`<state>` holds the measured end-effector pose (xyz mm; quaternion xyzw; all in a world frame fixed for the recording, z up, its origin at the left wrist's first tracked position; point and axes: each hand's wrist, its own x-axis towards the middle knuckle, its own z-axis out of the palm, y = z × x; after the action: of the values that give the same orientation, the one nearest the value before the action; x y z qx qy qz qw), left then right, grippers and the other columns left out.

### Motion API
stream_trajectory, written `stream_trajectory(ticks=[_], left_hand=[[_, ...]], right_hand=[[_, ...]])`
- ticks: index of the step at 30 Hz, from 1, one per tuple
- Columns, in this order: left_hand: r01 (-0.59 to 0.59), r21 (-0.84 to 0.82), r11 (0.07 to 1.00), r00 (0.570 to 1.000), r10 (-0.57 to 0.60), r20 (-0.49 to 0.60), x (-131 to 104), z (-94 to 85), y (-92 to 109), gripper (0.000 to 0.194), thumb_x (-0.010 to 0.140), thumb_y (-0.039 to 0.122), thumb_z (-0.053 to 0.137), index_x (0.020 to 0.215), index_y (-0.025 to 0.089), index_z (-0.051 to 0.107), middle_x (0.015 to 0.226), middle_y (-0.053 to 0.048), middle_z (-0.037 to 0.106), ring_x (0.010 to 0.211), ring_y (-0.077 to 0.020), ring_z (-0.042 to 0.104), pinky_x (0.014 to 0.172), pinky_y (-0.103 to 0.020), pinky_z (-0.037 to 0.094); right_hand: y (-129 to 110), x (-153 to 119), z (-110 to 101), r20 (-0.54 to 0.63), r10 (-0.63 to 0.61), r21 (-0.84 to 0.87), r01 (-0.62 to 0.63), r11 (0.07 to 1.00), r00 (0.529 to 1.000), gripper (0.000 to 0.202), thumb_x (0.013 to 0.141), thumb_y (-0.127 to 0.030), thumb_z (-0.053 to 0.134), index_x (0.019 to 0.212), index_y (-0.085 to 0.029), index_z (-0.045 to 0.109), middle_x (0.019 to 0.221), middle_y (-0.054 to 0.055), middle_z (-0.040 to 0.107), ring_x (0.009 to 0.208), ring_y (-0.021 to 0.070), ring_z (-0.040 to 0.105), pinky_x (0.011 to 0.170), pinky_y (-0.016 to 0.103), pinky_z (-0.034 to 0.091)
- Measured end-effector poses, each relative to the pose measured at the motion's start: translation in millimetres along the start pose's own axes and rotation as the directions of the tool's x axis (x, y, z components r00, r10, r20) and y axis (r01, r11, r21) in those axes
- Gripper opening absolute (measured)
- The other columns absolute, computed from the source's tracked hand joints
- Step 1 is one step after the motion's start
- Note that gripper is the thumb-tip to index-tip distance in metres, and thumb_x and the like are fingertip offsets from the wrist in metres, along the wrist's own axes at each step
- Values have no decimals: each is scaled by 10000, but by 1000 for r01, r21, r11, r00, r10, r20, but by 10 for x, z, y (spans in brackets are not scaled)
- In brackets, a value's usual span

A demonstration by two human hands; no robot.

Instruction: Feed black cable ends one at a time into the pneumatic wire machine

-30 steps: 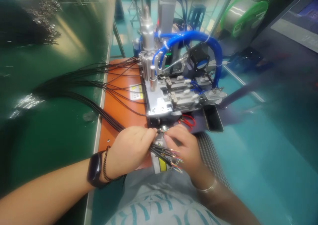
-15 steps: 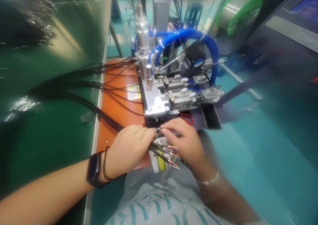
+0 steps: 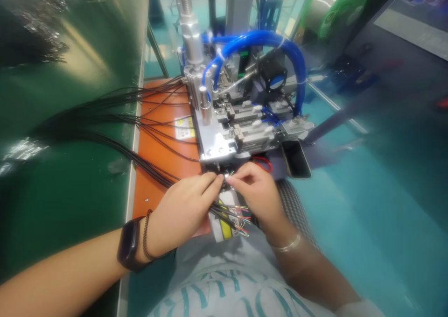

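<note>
My left hand [image 3: 185, 209] is closed over a bundle of thin black cables [image 3: 154, 171] that comes in from the left. The stripped ends [image 3: 241, 214], with fine coloured wires, stick out below its fingers. Its thumb and forefinger pinch close to the tips of my right hand [image 3: 261, 193]. My right hand's thumb and forefinger are pressed together on thin whitish wires [image 3: 229, 173] at a cable's end; the exact spot is small and partly hidden. Both hands are just in front of a metal machine fixture [image 3: 219, 146].
An orange board [image 3: 166, 144] lies under the cables, beside a green surface [image 3: 70, 186]. Blue tubing [image 3: 259, 38] arches over the fixture. A phone-like dark device [image 3: 297, 159] sits at its right. A white box with a yellow label [image 3: 226, 228] is below my hands. A green-rimmed spool [image 3: 329, 13] stands behind.
My right fingers have closed in to the left fingertips, and whitish wires now show between them. The view has shifted slightly. My left hand still grips the cable bundle.
</note>
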<state>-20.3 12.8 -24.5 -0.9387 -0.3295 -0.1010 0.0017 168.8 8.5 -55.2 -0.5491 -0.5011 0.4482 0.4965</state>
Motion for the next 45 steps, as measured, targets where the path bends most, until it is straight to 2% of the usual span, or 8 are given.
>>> stream_trajectory(ticks=[7, 15, 24, 27, 37, 40, 43, 45], left_hand=[[21, -84, 996, 999, -25, -43, -22, 13, -34, 472, 809, 106, 438, 1281, 93, 456, 1005, -105, 580, 859, -214, 539, 721, -339, 477], [34, -44, 998, 999, -36, -35, 45, 4, -62, 390, 810, 69, 391, 1161, 146, 543, 908, -74, 594, 776, -185, 531, 671, -314, 453], [-25, -24, 999, 991, 22, -134, 92, 79, -130, 332, 831, 48, 405, 1088, 114, 604, 874, -82, 618, 766, -199, 550, 651, -330, 468], [-26, -56, 998, 986, 17, -165, 90, 45, -118, 315, 833, 45, 415, 1073, 103, 611, 933, -98, 626, 815, -204, 562, 692, -337, 479], [-33, -72, 997, 989, 22, -146, 82, 36, -120, 298, 842, 55, 415, 1056, 100, 617, 918, -104, 627, 812, -219, 573, 674, -352, 490], [-33, -69, 997, 990, 23, -140, 87, 44, -121, 294, 841, 60, 421, 1055, 100, 618, 904, -101, 621, 801, -217, 570, 665, -350, 492], [-25, -62, 998, 989, 15, -148, 91, 42, -118, 288, 838, 61, 426, 1047, 98, 621, 903, -101, 617, 793, -214, 564, 662, -349, 493], [-20, -63, 998, 989, 11, -151, 90, 36, -115, 290, 834, 58, 427, 1044, 100, 622, 904, -99, 616, 793, -212, 560, 668, -350, 492]], right_hand=[[43, 78, -80, 258, 56, 145, -96, 985, 965, 304, 716, -216, 700, 1011, -227, 627, 805, -12, 590, 679, 115, 549, 623, 252, 472], [20, 63, -74, 152, 129, -58, -121, 991, 980, 126, 759, -294, 657, 725, -176, 629, 703, 3, 609, 657, 139, 551, 602, 267, 444], [111, 125, -135, 219, 168, -33, -164, 986, 961, 80, 815, -253, 567, 837, -191, 612, 786, -1, 572, 717, 133, 526, 651, 259, 420], [131, 122, -164, 303, 64, 36, -79, 996, 951, 239, 807, -179, 547, 1036, -232, 588, 865, -2, 527, 743, 126, 504, 664, 259, 409], [41, 64, -198, 302, -99, -171, 156, 973, 948, 330, 745, -38, 502, 1004, -232, 565, 870, -6, 476, 714, 120, 445, 666, 263, 385], [-7, 40, -223, 330, -45, -121, 90, 989, 943, 160, 752, -70, 522, 836, -200, 561, 835, -7, 487, 713, 120, 451, 658, 263, 384], [-70, 18, -253, 387, 62, -13, -62, 998, 920, 125, 787, -139, 549, 882, -206, 594, 798, -14, 490, 692, 118, 469, 624, 256, 392], [-106, 18, -266, 300, 83, -25, -80, 997, 950, 158, 804, -184, 572, 950, -220, 619, 773, -19, 483, 683, 120, 478, 614, 254, 398]])
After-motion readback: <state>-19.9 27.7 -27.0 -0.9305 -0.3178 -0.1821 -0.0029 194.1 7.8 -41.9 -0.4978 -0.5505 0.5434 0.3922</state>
